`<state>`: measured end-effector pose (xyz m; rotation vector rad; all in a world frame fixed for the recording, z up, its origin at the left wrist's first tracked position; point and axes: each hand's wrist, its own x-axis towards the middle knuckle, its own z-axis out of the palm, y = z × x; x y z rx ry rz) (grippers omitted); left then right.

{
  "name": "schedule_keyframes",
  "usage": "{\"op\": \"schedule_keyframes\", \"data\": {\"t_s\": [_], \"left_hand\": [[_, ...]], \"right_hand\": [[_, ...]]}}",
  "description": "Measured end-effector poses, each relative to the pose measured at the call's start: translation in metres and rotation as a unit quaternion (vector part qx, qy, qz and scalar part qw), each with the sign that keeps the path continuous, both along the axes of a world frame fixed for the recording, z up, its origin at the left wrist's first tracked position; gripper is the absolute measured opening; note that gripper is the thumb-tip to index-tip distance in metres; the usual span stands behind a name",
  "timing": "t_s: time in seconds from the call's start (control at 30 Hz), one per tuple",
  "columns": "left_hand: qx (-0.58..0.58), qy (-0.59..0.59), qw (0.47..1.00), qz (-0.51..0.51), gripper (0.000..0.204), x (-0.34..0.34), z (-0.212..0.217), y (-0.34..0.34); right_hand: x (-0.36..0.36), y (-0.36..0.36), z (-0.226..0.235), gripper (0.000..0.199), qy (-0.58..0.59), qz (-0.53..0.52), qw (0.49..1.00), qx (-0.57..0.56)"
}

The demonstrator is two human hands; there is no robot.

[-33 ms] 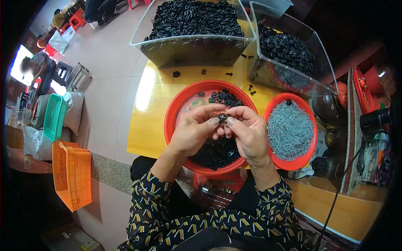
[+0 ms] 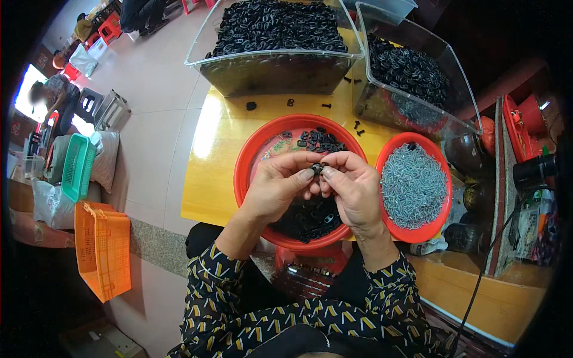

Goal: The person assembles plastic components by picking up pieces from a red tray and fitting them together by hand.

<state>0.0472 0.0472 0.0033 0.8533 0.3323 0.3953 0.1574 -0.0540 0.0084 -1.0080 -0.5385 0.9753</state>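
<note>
Above a round red basin (image 2: 241, 179), both my hands meet at the fingertips. A small dark part (image 2: 317, 169), roundish and shiny, is pinched there. My left hand (image 2: 271, 185) grips it between thumb and forefinger. On its other side, the thumb and forefinger of my right hand (image 2: 357, 190) close on the same part; whether they hold a second small piece is hidden. Inside the basin lie loose black oval pieces with holes (image 2: 321, 139), and more dark pieces (image 2: 309, 219) show below my hands.
To the right stands a red basin of silvery screws (image 2: 415, 185). Two clear tubs, one at the back (image 2: 274, 74) and one at back right (image 2: 412, 107), hold black pieces. A few parts lie on the yellow table (image 2: 206, 173). An orange crate (image 2: 104, 250) is at left.
My fingertips have shifted very slightly around the small dark part, which looks turned a little. Everything else stays put.
</note>
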Motion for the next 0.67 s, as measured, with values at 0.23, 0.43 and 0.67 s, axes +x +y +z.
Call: {"op": "schedule_keyframes", "data": {"t_s": [0.23, 0.43, 0.67], "left_hand": [[0.148, 0.063, 0.987, 0.000, 0.021, -0.002, -0.003, 0.001], [0.015, 0.035, 0.999, 0.033, 0.016, -0.003, -0.009, 0.006], [0.098, -0.019, 0.994, 0.039, 0.019, -0.002, -0.012, 0.008]], "right_hand": [[0.001, 0.001, -0.005, 0.012, 0.024, 0.020, 1.000, 0.005], [0.007, -0.003, -0.001, 0.012, -0.040, -0.029, 0.999, -0.007], [0.006, -0.005, 0.003, 0.017, -0.094, -0.021, 0.995, -0.008]]}}
